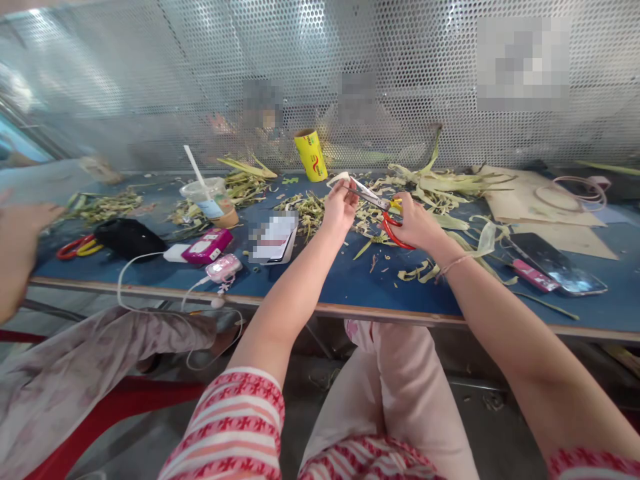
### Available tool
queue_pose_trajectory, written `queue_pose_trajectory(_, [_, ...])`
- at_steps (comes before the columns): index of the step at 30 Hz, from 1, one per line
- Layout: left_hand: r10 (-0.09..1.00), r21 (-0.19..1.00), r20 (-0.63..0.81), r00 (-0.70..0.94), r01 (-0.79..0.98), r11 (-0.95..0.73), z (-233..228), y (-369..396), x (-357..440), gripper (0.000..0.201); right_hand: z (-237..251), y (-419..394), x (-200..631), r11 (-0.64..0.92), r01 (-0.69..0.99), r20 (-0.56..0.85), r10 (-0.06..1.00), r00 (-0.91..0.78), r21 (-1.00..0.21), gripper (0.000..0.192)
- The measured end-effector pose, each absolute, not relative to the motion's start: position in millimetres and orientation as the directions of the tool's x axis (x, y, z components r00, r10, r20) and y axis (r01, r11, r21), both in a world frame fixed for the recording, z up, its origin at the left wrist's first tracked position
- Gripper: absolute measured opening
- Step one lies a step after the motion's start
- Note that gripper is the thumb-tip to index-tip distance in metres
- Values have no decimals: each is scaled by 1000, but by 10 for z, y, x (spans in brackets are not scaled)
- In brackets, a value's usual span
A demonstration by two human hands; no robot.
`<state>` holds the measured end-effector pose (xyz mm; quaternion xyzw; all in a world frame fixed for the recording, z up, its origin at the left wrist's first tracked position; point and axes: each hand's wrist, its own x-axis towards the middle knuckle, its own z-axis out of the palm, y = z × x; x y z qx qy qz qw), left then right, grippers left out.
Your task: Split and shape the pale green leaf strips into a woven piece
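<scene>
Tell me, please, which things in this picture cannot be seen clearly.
- Leaf strip, head view: the left hand covers most of it.
- Scissors: the right hand hides the handles, so the grip is unclear.
- Phone screen: blurred out.
- People behind the mesh screen: hazy, faces blurred.
- Co-worker's hand: cut off by the left edge.

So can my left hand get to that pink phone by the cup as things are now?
Probably yes. The left hand pinches a pale leaf strip, so it would need freeing first; the pink phone lies uncovered on the blue table, with nothing between them.
</scene>
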<state>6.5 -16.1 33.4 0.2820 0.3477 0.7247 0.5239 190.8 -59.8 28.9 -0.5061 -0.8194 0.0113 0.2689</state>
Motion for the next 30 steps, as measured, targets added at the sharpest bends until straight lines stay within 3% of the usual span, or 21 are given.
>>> queue_pose_trajectory(16, [966, 827, 102, -239, -519, -216, 234, -180, 200, 30, 321, -705, 1748, 421, 830, 422, 870, -255, -365, 69])
queue_pose_trajectory(30, [973, 820, 95, -212, -537, -198, 249, -218, 248, 33, 377, -775, 1682, 359, 908, 387, 885, -258, -215, 56])
